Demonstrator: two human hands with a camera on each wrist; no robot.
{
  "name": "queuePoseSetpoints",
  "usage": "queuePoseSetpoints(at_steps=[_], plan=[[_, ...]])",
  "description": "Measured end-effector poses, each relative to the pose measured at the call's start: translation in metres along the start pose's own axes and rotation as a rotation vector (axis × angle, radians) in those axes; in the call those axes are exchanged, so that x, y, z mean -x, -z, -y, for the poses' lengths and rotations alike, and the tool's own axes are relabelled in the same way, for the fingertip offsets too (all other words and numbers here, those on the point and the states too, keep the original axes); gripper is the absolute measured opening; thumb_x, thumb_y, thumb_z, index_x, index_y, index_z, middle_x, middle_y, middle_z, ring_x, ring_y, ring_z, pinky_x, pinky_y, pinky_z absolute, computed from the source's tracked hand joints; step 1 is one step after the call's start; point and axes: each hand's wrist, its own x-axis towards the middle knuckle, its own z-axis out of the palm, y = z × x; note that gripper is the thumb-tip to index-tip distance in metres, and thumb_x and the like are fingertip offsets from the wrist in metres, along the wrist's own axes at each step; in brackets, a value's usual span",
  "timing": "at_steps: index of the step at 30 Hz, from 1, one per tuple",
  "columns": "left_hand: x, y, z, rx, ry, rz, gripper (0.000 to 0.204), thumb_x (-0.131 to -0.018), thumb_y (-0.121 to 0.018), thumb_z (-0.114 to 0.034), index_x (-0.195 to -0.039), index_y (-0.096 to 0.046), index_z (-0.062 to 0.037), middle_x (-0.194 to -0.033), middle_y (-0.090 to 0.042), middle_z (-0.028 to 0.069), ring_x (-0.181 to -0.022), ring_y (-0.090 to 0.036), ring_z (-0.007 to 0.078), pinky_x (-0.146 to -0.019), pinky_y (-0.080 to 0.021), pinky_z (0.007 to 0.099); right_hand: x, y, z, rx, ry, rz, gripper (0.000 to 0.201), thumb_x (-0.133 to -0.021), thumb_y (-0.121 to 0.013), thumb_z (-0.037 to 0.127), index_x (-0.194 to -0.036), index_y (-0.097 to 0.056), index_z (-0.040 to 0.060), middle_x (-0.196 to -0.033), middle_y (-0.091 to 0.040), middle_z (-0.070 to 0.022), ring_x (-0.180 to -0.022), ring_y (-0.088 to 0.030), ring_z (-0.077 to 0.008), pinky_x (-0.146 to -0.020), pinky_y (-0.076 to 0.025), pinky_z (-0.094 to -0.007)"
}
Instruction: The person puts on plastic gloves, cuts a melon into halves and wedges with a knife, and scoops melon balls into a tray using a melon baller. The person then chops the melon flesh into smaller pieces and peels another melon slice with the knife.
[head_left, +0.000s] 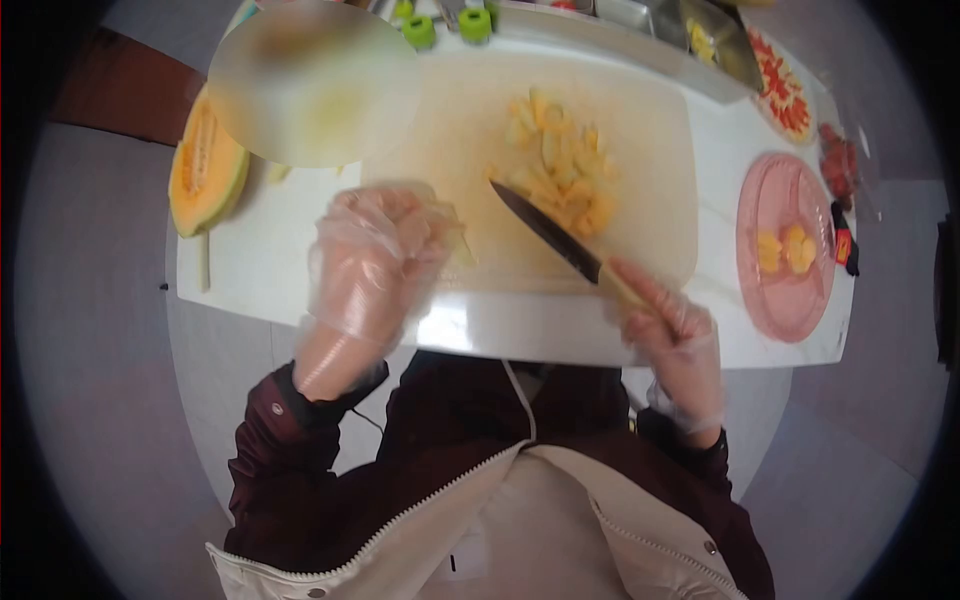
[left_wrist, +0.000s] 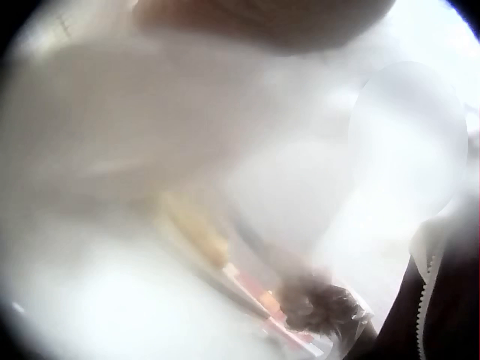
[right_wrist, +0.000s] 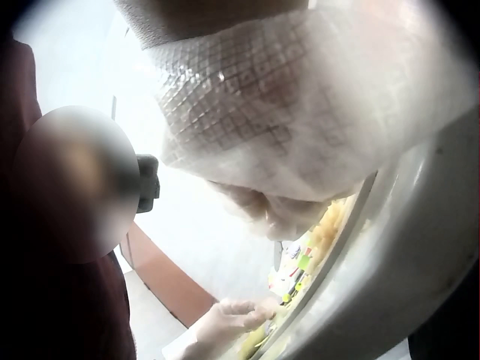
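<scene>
My gloved right hand (head_left: 670, 330) grips the light handle of a knife (head_left: 550, 235), its dark blade slanting up-left over the cutting board (head_left: 655, 130). The blade lies beside a loose pile of orange-yellow melon pieces (head_left: 575, 170). At the board's left front is my gloved left hand (head_left: 375, 250), blurred, its fingers bent; whether they hold anything is unclear. A pale strip (head_left: 464, 248) shows just right of those fingers. In the right wrist view, the glove of my right hand (right_wrist: 277, 127) fills the top and my left hand (right_wrist: 225, 322) is lower down. The left wrist view is mostly blurred.
A cut melon (head_left: 208, 175) lies at the table's left. On the right are a pink plate (head_left: 755, 295) with a few orange pieces, a plate of red and pale food (head_left: 782, 85) and a red-black object (head_left: 845, 240). Metal trays (head_left: 735, 60) and green-capped items (head_left: 475, 25) line the back.
</scene>
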Motion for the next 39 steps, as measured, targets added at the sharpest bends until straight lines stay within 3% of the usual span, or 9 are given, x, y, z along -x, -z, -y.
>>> queuePoseSetpoints(at_steps=[7,13,15,21,25,29,33,35,39], plan=[[0.021,-0.003,0.003,0.063,0.048,0.076,0.030,-0.072,-0.082,-0.016,-0.102,-0.079,-0.0130,-0.110,-0.073,0.0098,-0.101,-0.064,0.0346,-0.084,-0.054,0.0443,0.000,-0.009,0.000,0.184,0.073,0.113,0.047,-0.094,-0.063,-0.004,-0.139,-0.067,0.0086,-0.115,-0.078,-0.0073,-0.091,-0.069,-0.0125,-0.085,-0.054,-0.0276],[0.026,-0.012,-0.002,0.155,0.152,0.037,0.024,-0.070,-0.081,-0.014,-0.094,-0.080,-0.0121,-0.111,-0.073,0.0085,-0.101,-0.064,0.0346,-0.084,-0.054,0.0452,0.001,-0.010,-0.011,0.277,0.308,0.015,0.049,-0.090,-0.067,-0.003,-0.137,-0.070,0.0113,-0.111,-0.077,-0.0096,-0.086,-0.070,-0.0213,-0.083,-0.055,-0.0297],[0.025,-0.015,-0.006,0.216,0.206,0.051,0.023,-0.070,-0.081,-0.013,-0.093,-0.079,-0.0117,-0.112,-0.073,0.0080,-0.101,-0.064,0.0344,-0.085,-0.053,0.0448,0.005,-0.008,-0.011,0.319,0.289,-0.003,0.050,-0.089,-0.068,-0.003,-0.136,-0.071,0.0131,-0.105,-0.076,-0.0094,-0.084,-0.069,-0.0227,-0.081,-0.055,-0.0308],[0.026,-0.012,-0.013,0.056,0.098,0.056,0.021,-0.072,-0.083,-0.014,-0.092,-0.078,-0.0131,-0.109,-0.072,0.0061,-0.098,-0.064,0.0324,-0.085,-0.051,0.0447,0.014,-0.006,-0.007,0.471,0.236,-0.011,0.053,-0.084,-0.073,-0.002,-0.133,-0.073,0.0185,-0.090,-0.069,-0.0073,-0.078,-0.066,-0.0232,-0.075,-0.054,-0.0335],[0.044,-0.010,0.007,0.105,-0.042,-0.005,0.031,-0.073,-0.085,-0.013,-0.103,-0.076,-0.0153,-0.115,-0.069,0.0028,-0.101,-0.063,0.0293,-0.083,-0.050,0.0439,0.018,-0.009,-0.009,0.486,0.308,-0.012,0.053,-0.080,-0.071,-0.008,-0.128,-0.075,0.0143,-0.085,-0.063,-0.0051,-0.071,-0.061,-0.0176,-0.067,-0.050,-0.0309],[0.046,-0.012,0.012,0.132,-0.195,0.005,0.040,-0.075,-0.086,-0.010,-0.113,-0.075,-0.0157,-0.121,-0.067,0.0006,-0.101,-0.062,0.0269,-0.083,-0.052,0.0405,0.021,-0.010,-0.007,0.431,0.227,0.030,0.053,-0.081,-0.072,-0.008,-0.128,-0.074,0.0143,-0.086,-0.063,-0.0052,-0.070,-0.061,-0.0178,-0.064,-0.050,-0.0295],[0.045,-0.014,0.008,0.111,-0.207,0.025,0.048,-0.067,-0.089,-0.005,-0.113,-0.077,-0.0115,-0.119,-0.071,0.0034,-0.096,-0.067,0.0280,-0.079,-0.055,0.0382,0.021,-0.015,-0.007,0.503,0.296,-0.014,0.054,-0.082,-0.074,-0.008,-0.130,-0.074,0.0170,-0.084,-0.061,-0.0044,-0.068,-0.061,-0.0175,-0.063,-0.050,-0.0291],[0.047,-0.018,0.010,0.107,-0.189,0.057,0.047,-0.075,-0.085,-0.009,-0.120,-0.075,-0.0174,-0.121,-0.067,0.0000,-0.102,-0.061,0.0258,-0.084,-0.053,0.0384,0.022,-0.016,-0.007,0.543,0.335,-0.026,0.055,-0.082,-0.074,-0.008,-0.131,-0.074,0.0178,-0.084,-0.061,-0.0042,-0.068,-0.061,-0.0174,-0.064,-0.050,-0.0293],[0.045,-0.017,0.010,0.098,-0.212,0.085,0.049,-0.075,-0.085,-0.009,-0.122,-0.074,-0.0178,-0.121,-0.067,-0.0003,-0.100,-0.061,0.0257,-0.084,-0.053,0.0380,0.024,-0.015,-0.005,0.551,0.302,0.012,0.060,-0.083,-0.077,-0.005,-0.135,-0.072,0.0231,-0.090,-0.069,-0.0078,-0.073,-0.064,-0.0228,-0.067,-0.055,-0.0333]])
